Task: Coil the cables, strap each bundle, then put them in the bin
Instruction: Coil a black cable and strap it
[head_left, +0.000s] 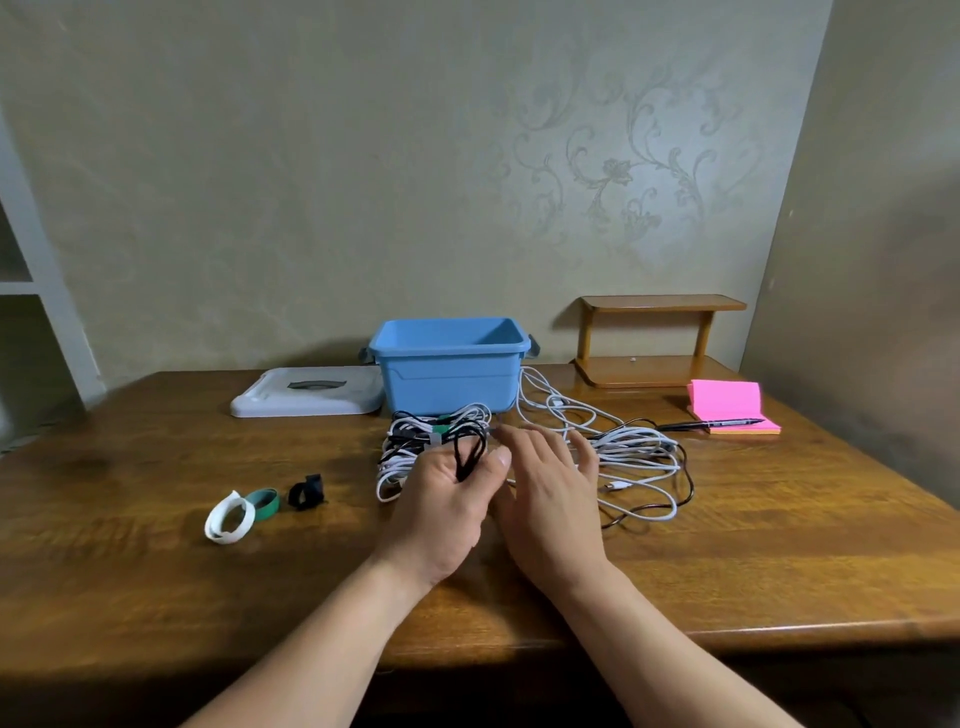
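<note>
My left hand (447, 499) pinches a loop of thin black cable (470, 452) between thumb and fingers, just in front of a heap of coiled white and black cables (415, 441) that carries a green and a white strap. My right hand (550, 483) hovers beside it with fingers spread and relaxed, holding nothing, next to a loose tangle of white and black cables (634, 452). The open blue bin (449, 369) stands behind the cables. Three loose straps lie at the left: white (228, 517), green (264, 503) and black (306, 491).
The bin's grey lid (306, 397) lies left of the bin. A small wooden shelf (649, 338) stands at the back right. Pink sticky notes (727, 405) with a black pen (711, 425) lie near the right edge. Wooden table (156, 571) under everything.
</note>
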